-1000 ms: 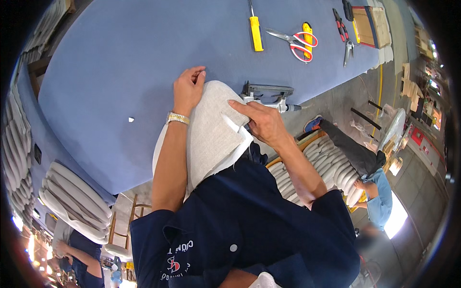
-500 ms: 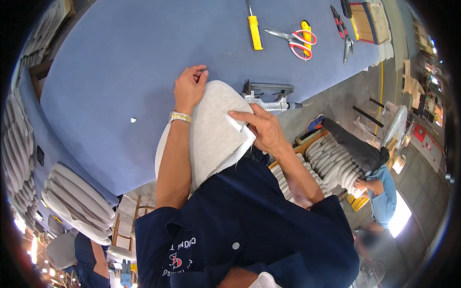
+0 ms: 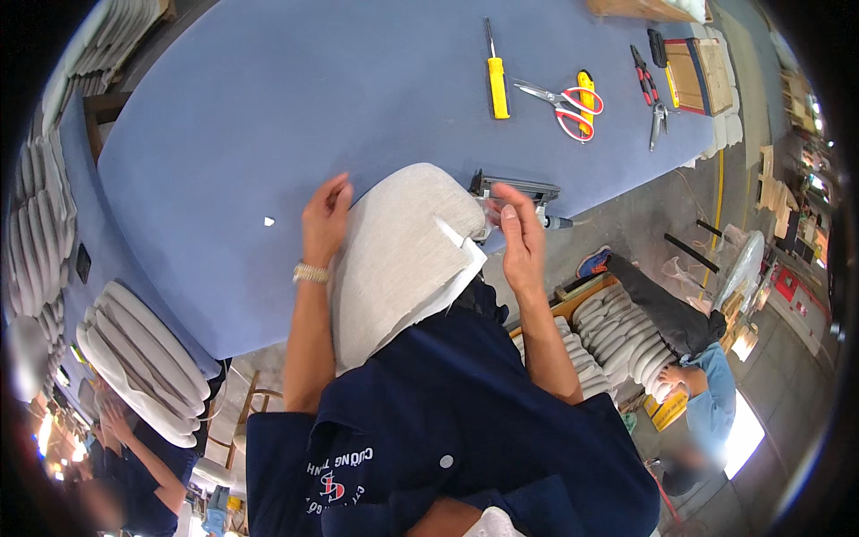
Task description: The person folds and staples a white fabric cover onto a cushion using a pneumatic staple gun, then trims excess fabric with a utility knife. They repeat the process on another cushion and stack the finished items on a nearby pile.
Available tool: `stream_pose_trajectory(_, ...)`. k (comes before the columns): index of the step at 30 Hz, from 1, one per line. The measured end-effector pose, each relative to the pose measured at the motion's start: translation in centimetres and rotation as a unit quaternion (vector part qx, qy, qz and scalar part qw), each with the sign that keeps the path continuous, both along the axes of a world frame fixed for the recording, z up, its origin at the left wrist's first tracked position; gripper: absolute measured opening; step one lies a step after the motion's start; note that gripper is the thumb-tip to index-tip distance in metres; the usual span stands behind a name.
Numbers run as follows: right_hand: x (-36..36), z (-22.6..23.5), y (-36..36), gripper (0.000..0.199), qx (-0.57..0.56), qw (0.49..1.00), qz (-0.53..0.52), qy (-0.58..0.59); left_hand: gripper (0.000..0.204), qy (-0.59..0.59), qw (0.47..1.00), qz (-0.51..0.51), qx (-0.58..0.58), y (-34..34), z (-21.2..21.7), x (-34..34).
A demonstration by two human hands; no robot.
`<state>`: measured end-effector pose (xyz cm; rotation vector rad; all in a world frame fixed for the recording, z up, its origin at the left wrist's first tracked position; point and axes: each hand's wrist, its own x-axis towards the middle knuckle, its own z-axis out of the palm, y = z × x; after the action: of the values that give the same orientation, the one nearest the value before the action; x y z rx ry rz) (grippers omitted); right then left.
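A light grey fabric-covered cushion piece (image 3: 394,259) lies at the table edge against my front, rounded end outward. At its right side the fabric has a slit and a folded corner that bares a white layer. My left hand (image 3: 327,215), a metal-band watch on its wrist, is beside the cushion's left edge, fingers loosely bent and holding nothing. My right hand (image 3: 523,234) is raised off the cushion's right side, fingers apart and nothing in them. Just behind it, partly hidden, a staple gun (image 3: 528,190) lies on the table.
On the blue table (image 3: 224,134) are a yellow-handled screwdriver (image 3: 497,89), red-and-white scissors (image 3: 573,115), a yellow cutter (image 3: 586,89) and red-handled pliers (image 3: 644,76). Stacked grey cushions (image 3: 143,367) stand at left. At right a person (image 3: 707,385) is beside more cushions (image 3: 617,331).
My right hand has let go of the cushion's slit edge and lifted away to the right. My left hand has drawn back slightly left and nearer. The view has shifted a little.
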<state>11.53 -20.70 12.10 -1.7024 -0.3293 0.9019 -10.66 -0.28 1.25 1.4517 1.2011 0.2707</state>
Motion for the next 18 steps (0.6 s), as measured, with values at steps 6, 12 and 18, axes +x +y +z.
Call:
stream_pose_trajectory(6, 1.3, 4.5, 2.6, 0.02, -0.026, 0.957, 0.171, -0.232, 0.043, 0.101, 0.993, -0.061, 0.024, -5.7, 7.3, -13.2)
stream_pose_trajectory(12, -0.9, 4.3, 2.8, 0.029, -0.062, 0.927, 0.251, -0.27, 0.047, 0.195, 0.98, 0.033, 0.022, -12.8, 10.1, -20.0)
stream_pose_trajectory(18, -1.6, 4.5, 3.0, 0.041, -0.111, 0.912, 0.288, -0.27, 0.072, 0.045, 0.808, 0.408, -0.423, -15.0, 6.2, -23.2)
